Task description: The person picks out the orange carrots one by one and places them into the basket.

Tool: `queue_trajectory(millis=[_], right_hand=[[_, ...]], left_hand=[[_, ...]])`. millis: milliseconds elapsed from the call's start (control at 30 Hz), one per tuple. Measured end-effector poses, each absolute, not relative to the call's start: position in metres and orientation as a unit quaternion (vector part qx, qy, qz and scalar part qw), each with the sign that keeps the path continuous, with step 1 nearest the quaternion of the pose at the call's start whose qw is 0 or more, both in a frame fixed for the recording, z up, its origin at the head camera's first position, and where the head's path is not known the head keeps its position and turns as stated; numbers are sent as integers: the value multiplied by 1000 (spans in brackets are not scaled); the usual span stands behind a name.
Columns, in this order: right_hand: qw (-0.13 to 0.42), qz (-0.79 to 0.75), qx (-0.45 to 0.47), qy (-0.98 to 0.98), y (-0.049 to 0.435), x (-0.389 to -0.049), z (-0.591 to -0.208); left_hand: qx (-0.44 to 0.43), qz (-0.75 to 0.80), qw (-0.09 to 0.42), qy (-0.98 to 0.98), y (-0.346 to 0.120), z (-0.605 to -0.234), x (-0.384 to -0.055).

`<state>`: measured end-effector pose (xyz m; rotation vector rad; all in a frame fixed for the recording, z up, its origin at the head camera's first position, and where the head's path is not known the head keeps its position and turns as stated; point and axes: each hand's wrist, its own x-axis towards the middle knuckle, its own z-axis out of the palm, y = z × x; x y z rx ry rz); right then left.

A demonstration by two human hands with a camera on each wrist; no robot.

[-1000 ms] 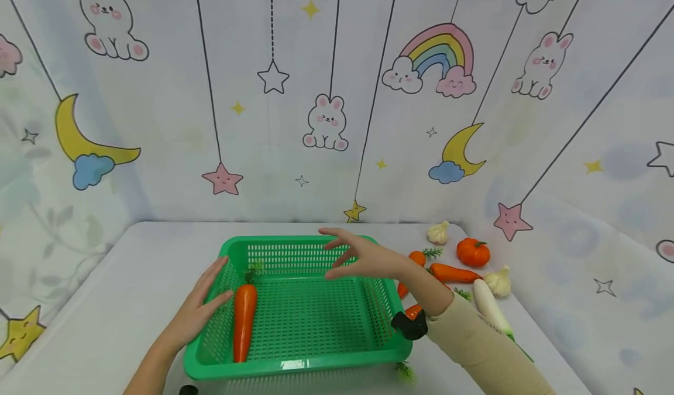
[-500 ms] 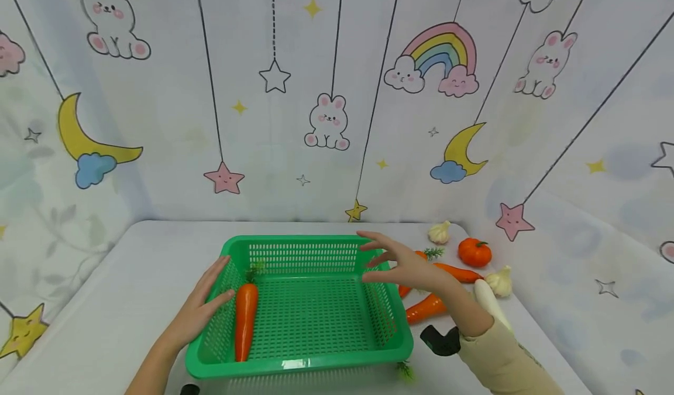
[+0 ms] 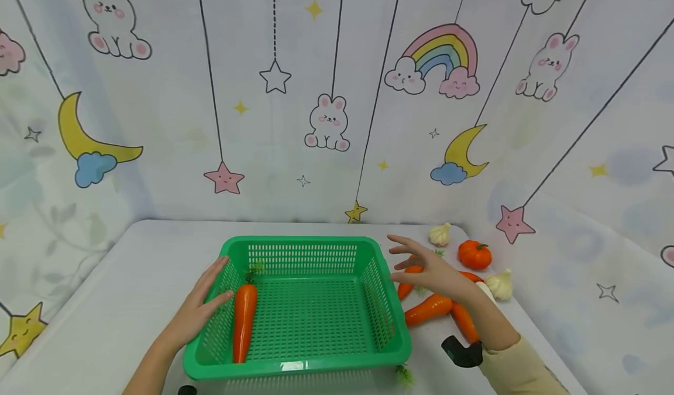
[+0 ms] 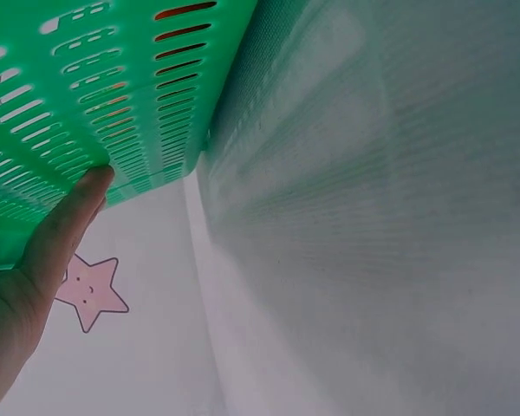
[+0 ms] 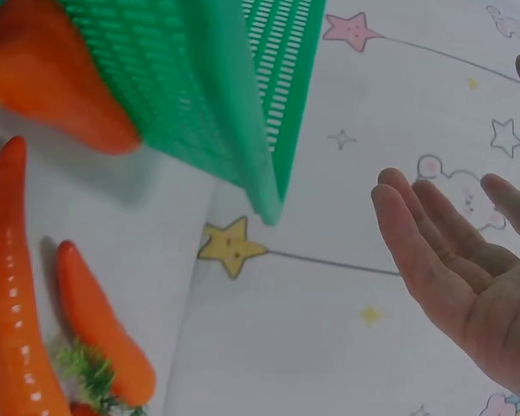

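A green plastic basket (image 3: 300, 366) stands in the middle of the table in the head view, with one carrot (image 3: 244, 325) lying along its left side. My left hand (image 3: 197, 304) rests against the basket's left rim, fingers extended; in the left wrist view its thumb (image 4: 78, 208) touches the slotted wall. Just past the right rim, my right hand (image 3: 434, 272) hovers with spread fingers and holds nothing. Beneath and beside it lie several carrots, among them one carrot (image 3: 429, 310) close to the basket. The right wrist view shows the palm (image 5: 494, 303) apart from the basket.
At the back right are a garlic bulb (image 3: 439, 234), a small orange pumpkin (image 3: 475, 255) and a second garlic bulb (image 3: 500, 284). My right forearm hides most of a white radish (image 3: 485, 290). A green leafy tuft (image 3: 404, 375) pokes out by the basket's front right corner.
My right hand has moved right, from above the basket's inside to beyond its right rim, uncovering part of the carrots. My left hand and the basket have stayed put.
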<state>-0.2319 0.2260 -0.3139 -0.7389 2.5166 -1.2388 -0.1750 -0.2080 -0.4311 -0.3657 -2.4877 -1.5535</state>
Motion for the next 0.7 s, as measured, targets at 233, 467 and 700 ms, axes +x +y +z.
queue_trajectory(millis=[233, 467, 700], right_hand=[[95, -410, -264, 868, 237, -233, -320], [94, -433, -257, 859, 247, -233, -330], [95, -446, -244, 856, 256, -236, -341]], left_hand=[[-122, -525, 94, -837, -210, -433, -176], [-127, -524, 92, -837, -210, -433, -176], [-126, -523, 93, -838, -208, -428, -174]])
